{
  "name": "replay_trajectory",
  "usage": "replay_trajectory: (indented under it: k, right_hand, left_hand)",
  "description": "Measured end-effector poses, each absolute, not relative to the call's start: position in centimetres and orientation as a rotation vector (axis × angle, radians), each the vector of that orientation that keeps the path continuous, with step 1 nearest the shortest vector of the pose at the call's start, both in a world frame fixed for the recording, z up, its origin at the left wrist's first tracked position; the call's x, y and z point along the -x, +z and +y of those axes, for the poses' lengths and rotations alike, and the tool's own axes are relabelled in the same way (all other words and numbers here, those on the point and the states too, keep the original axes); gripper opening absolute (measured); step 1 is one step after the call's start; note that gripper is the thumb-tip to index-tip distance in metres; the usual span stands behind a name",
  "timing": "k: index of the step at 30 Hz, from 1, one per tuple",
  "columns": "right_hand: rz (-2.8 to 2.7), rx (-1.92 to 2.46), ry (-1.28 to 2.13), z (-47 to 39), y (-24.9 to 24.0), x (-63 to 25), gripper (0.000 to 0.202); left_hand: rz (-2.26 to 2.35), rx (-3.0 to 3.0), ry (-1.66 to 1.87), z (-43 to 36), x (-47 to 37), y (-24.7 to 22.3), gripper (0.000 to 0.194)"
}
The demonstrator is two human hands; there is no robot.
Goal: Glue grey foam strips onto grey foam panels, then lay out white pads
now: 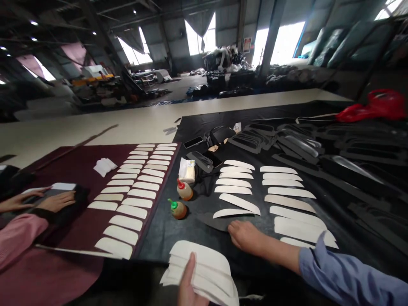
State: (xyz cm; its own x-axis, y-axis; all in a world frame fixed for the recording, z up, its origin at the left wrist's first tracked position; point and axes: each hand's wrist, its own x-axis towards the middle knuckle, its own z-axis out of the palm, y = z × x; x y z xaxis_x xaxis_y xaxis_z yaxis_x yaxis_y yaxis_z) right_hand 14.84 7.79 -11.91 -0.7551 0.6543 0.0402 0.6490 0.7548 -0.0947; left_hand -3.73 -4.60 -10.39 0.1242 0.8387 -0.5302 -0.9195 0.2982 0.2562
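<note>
My left hand point(191, 280) holds a fanned stack of white, rounded, flat pieces point(207, 263) at the near table edge, its thumb on top. My right hand point(244, 236) is closed at the near edge of a dark grey curved piece point(216, 222) on the black sheet; its fingertips are partly hidden. A white strip point(234, 212) lies along that piece's far edge. Beyond it, several white strips point(234, 182) lie in a column. Right of my hand runs another column of white pieces point(293, 212), partly covered by my blue sleeve.
Two squeeze bottles, one red-tipped point(185, 190) and one green-tipped point(177, 209), stand left of the strips. Behind them are a wrapped white pack point(186, 170) and a phone point(193, 142). Dark frames point(251, 138) pile up behind. At left, a co-worker's hands point(57, 200) work beside white pieces on maroon cloth.
</note>
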Motion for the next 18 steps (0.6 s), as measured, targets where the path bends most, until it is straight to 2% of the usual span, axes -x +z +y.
replay_trajectory:
  k: [3,7,14,18]
  right_hand:
    - [-2.743,1.25,0.348,7.4,-9.8,-13.6,0.017]
    - [-2.423,1.445,0.643,7.1,-9.3,-12.4,0.018]
    - [-2.009,1.741,0.465,10.8,-9.5,-9.7,0.024]
    - [-2.135,1.621,0.495,13.6,-8.4,-5.4,0.024]
  left_hand:
    - [0.726,0.219,1.253,-3.7,5.4,-9.8,0.018]
    - [0.787,0.217,1.148,-2.2,7.2,-9.3,0.027]
    - [0.853,0.307,1.098,-0.6,9.4,-9.7,0.052]
    - [0.823,0.303,1.147,-0.3,9.1,-9.1,0.034]
